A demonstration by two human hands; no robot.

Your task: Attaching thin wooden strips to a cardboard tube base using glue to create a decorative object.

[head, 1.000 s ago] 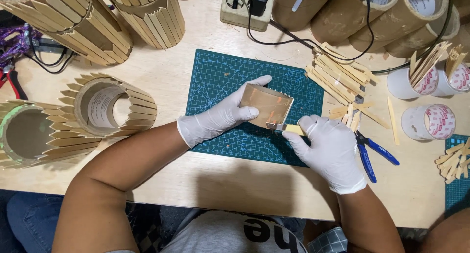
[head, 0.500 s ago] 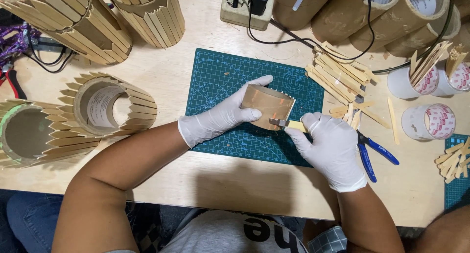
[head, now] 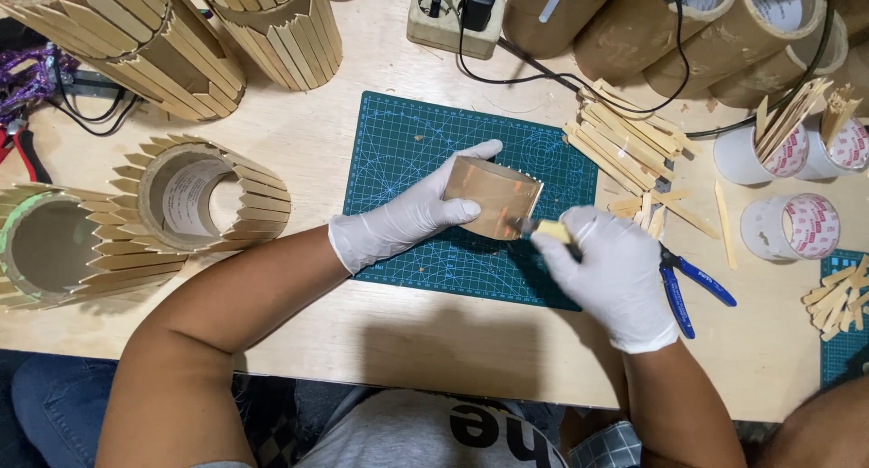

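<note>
- While the person leans over the table edge, the right hand (head: pixel 614 273) in a white glove is closed around a small yellowish tool (head: pixel 550 229), whose tip touches the lower right edge of the cardboard tube piece (head: pixel 493 196).
- The left hand (head: pixel 407 216) (also gloved) grasps this short brown tube piece from the left side, with fingers over its top and the thumb under it; the piece lies on the green cutting mat (head: pixel 407 151) near the middle of the wooden table (head: pixel 362 332).
- Just to the right of the right hand, blue-handled pliers (head: pixel 688 287) lie on the table.
- Beyond them, a pile of flat wooden sticks (head: pixel 620 138) rests at the right edge of the mat, and rolls of tape (head: pixel 787 225) stand further right.
- At the left, tubes covered with sticks (head: pixel 204 196) lie on their side.
- At the far edge, a power strip (head: pixel 453 15) and long cardboard tubes (head: pixel 724 24) are seen.
</note>
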